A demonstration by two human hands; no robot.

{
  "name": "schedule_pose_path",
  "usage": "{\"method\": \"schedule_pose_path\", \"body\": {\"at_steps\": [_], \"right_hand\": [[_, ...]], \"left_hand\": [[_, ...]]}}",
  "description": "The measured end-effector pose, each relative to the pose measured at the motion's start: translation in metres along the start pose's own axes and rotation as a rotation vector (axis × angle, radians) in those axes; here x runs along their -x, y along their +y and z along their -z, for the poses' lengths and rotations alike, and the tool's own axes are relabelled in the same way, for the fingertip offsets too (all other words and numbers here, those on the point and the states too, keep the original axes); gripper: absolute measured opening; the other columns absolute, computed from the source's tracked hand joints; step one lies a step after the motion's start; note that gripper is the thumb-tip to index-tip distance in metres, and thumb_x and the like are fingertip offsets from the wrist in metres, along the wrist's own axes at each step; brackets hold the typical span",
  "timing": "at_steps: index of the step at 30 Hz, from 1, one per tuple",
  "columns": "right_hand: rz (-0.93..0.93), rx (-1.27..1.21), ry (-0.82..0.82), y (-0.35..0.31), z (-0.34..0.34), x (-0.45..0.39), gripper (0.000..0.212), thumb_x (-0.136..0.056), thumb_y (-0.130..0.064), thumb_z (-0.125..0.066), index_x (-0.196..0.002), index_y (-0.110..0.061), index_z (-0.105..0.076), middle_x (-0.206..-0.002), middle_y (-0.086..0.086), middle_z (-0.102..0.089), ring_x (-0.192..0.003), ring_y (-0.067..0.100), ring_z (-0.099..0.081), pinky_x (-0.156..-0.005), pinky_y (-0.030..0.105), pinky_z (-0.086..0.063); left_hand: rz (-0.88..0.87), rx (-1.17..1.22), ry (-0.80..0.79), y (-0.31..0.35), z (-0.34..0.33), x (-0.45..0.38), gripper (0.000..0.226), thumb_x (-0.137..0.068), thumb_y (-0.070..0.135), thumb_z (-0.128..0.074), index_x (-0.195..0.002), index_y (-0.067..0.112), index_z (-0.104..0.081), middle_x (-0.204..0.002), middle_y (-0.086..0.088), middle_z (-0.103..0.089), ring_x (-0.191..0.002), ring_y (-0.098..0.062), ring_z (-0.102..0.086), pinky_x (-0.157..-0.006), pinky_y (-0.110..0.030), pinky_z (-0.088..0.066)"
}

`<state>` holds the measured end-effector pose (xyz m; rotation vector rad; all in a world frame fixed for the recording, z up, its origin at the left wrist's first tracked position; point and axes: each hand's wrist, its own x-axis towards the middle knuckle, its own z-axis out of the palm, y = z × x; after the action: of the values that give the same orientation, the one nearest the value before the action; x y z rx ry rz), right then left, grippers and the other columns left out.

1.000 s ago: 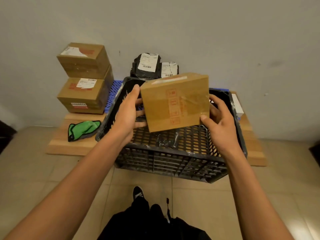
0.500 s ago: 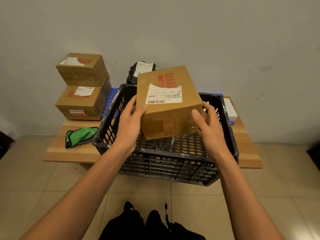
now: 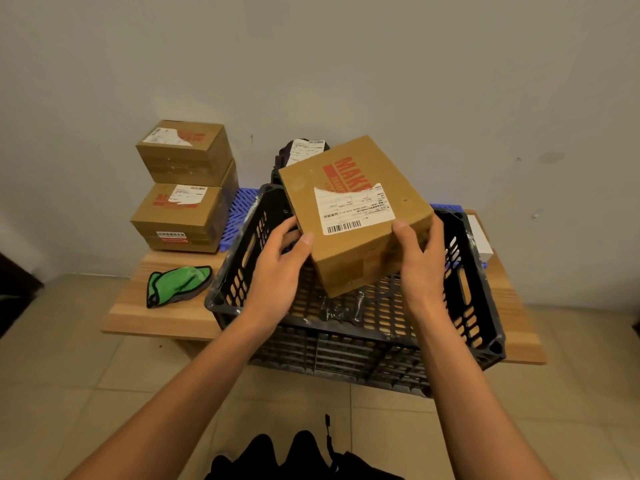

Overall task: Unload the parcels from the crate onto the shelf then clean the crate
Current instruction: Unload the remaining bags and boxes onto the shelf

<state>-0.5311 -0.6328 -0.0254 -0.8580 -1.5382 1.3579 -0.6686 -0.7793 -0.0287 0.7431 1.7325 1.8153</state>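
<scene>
A brown cardboard parcel point(image 3: 349, 202) with red print and a white shipping label hangs tilted above the black slatted crate point(image 3: 471, 306). My left hand point(image 3: 277, 271) grips its left lower edge, thumb on the front face. My right hand point(image 3: 420, 268) grips its right corner from the other side. Only a crumpled bit of clear plastic point(image 3: 337, 308) shows on the crate's floor. The crate sits on a low wooden shelf point(image 3: 166, 317).
Two stacked cardboard boxes point(image 3: 183, 188) stand at the shelf's back left on a blue plastic mat point(image 3: 239, 216). A green cloth point(image 3: 176, 285) lies at the front left. A black bagged parcel point(image 3: 301, 154) leans on the wall behind the crate; a white box point(image 3: 479, 237) sits right.
The parcel has been turned over in both hands so its labelled face points up and has tipped toward the right. The camera has pulled back slightly.
</scene>
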Motion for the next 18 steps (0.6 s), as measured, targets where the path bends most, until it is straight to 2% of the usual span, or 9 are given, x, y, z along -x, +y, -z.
{"method": "schedule_pose_path", "body": {"at_steps": [3, 7, 9, 12, 14, 16, 18], "right_hand": [[0.005, 0.019, -0.041, 0.002, -0.003, -0.01, 0.064, -0.08, -0.062, -0.059, -0.138, -0.037, -0.047, -0.124, -0.019, -0.057, -0.103, -0.016, -0.054, -0.081, 0.019, -0.045], [-0.029, -0.054, -0.155, 0.005, -0.005, -0.023, 0.047, -0.078, -0.06, -0.059, -0.123, -0.047, -0.055, -0.113, -0.025, -0.063, -0.105, -0.008, -0.059, -0.087, 0.037, -0.051], [-0.042, -0.094, -0.206, 0.008, -0.004, -0.028, 0.046, -0.08, -0.057, -0.058, -0.124, -0.045, -0.057, -0.116, -0.018, -0.067, -0.108, 0.003, -0.064, -0.088, 0.044, -0.054], [-0.052, -0.104, -0.282, 0.012, -0.003, -0.031, 0.042, -0.083, -0.054, -0.055, -0.123, -0.044, -0.059, -0.119, -0.008, -0.068, -0.11, 0.014, -0.065, -0.091, 0.054, -0.055], [-0.059, -0.118, -0.321, 0.014, -0.003, -0.031, 0.044, -0.082, -0.054, -0.055, -0.124, -0.04, -0.059, -0.118, -0.007, -0.067, -0.109, 0.015, -0.065, -0.086, 0.05, -0.055], [-0.062, -0.13, -0.341, 0.014, -0.003, -0.03, 0.046, -0.082, -0.054, -0.056, -0.125, -0.037, -0.06, -0.114, -0.006, -0.067, -0.105, 0.014, -0.065, -0.079, 0.039, -0.054], [-0.067, -0.149, -0.35, 0.014, -0.001, -0.029, 0.044, -0.082, -0.053, -0.056, -0.123, -0.036, -0.061, -0.112, -0.005, -0.068, -0.106, 0.018, -0.065, -0.078, 0.035, -0.053]], "left_hand": [[-0.03, -0.097, 0.052, 0.009, 0.032, -0.017, 0.036, -0.101, 0.038, -0.059, -0.137, 0.039, -0.054, -0.132, 0.02, -0.061, -0.114, 0.01, -0.059, -0.102, -0.035, -0.05], [-0.068, -0.188, 0.166, 0.027, 0.073, -0.05, 0.046, -0.096, 0.041, -0.065, -0.14, 0.036, -0.053, -0.129, 0.024, -0.059, -0.117, 0.007, -0.056, -0.105, -0.038, -0.049], [-0.045, -0.183, 0.214, 0.035, 0.089, -0.062, 0.054, -0.092, 0.045, -0.069, -0.143, 0.036, -0.05, -0.128, 0.026, -0.056, -0.117, 0.008, -0.053, -0.099, -0.035, -0.05], [0.017, -0.139, 0.145, 0.042, 0.102, -0.065, 0.064, -0.08, 0.056, -0.072, -0.139, 0.039, -0.055, -0.126, 0.021, -0.059, -0.109, 0.003, -0.061, -0.081, -0.029, -0.054], [0.077, -0.106, 0.04, 0.043, 0.103, -0.062, 0.062, -0.071, 0.063, -0.071, -0.13, 0.044, -0.062, -0.117, 0.02, -0.067, -0.097, 0.0, -0.069, -0.072, -0.026, -0.055], [0.123, -0.079, -0.084, 0.038, 0.104, -0.059, 0.048, -0.074, 0.062, -0.07, -0.118, 0.045, -0.07, -0.108, 0.014, -0.073, -0.09, -0.005, -0.071, -0.076, -0.032, -0.053], [0.177, -0.029, -0.186, 0.033, 0.105, -0.055, 0.036, -0.075, 0.059, -0.07, -0.106, 0.042, -0.076, -0.097, 0.009, -0.075, -0.084, -0.008, -0.071, -0.076, -0.032, -0.054]]}}
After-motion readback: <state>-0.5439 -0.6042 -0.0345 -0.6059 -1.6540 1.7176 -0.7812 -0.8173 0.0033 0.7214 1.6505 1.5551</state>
